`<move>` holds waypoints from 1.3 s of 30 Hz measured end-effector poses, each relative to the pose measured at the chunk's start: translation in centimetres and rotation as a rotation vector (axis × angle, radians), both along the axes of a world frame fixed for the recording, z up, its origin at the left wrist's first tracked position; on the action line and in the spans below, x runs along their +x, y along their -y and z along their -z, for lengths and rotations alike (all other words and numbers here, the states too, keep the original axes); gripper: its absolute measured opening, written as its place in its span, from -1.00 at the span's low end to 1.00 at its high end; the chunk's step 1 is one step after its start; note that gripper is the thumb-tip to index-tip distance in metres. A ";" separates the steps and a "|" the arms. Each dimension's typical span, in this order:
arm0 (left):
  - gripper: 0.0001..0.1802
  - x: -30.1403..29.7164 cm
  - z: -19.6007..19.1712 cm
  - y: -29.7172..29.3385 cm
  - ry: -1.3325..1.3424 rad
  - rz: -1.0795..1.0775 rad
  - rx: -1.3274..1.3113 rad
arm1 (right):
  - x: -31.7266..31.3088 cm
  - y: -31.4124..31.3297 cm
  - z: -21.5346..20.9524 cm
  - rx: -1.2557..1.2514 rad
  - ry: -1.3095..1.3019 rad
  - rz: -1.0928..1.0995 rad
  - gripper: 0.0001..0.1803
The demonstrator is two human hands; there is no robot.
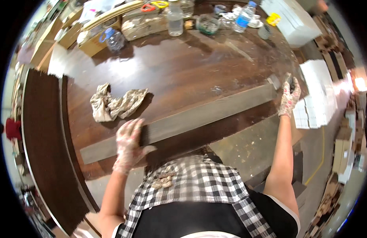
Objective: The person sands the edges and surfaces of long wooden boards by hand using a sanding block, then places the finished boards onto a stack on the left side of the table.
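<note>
A long grey-brown board (207,115) lies slantwise across the brown table, its right end farther away. My left hand (129,142), in a pale patterned glove, rests over the board's left part, fingers stretched and thumb apart. Past the right end, my right hand (289,97), gloved alike, has its fingers curled round a small dark piece (291,80) whose kind I cannot make out. A small pale scrap (274,81) lies at that end of the board. Beyond my left hand is a crumpled beige cloth (116,104).
Along the table's (171,71) far edge stand a blue-capped bottle (243,18), another clear bottle (175,20), a blue-handled plastic jug (114,39) and a glass bowl (207,24). A dark brown panel (46,139) stands at left. White stacked sheets (318,91) are at right.
</note>
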State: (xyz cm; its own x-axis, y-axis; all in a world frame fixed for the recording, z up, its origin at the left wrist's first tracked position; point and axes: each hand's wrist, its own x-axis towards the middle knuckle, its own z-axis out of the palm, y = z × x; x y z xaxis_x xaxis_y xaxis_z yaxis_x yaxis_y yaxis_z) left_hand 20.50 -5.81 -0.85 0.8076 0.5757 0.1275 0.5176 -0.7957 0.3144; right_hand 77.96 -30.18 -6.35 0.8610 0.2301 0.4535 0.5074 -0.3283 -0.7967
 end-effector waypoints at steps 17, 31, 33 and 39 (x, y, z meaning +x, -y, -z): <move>-0.16 2.0 -1.1 -1.8 -0.011 0.065 -0.096 | -21.9 -10.6 -6.8 0.387 -0.193 -0.619 -0.45; -0.34 1.0 -2.0 0.8 -0.243 0.140 0.092 | -26.6 -9.6 -3.4 0.200 0.021 -0.567 -0.47; -0.48 1.2 -2.4 0.9 -0.274 0.187 0.087 | -26.9 -10.0 -3.3 0.232 0.027 -0.597 -0.47; -0.56 0.5 -1.4 2.5 -0.046 0.181 -0.053 | -26.5 -8.9 -1.0 0.215 -0.010 -0.702 -0.45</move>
State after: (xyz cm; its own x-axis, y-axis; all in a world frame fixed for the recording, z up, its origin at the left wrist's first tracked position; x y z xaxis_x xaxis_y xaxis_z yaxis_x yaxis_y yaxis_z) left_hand 21.01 -8.32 0.51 0.9028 0.4256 0.0615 0.3824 -0.8599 0.3382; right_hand 51.43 -21.26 -5.32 0.5482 0.6356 0.5436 0.5328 0.2357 -0.8128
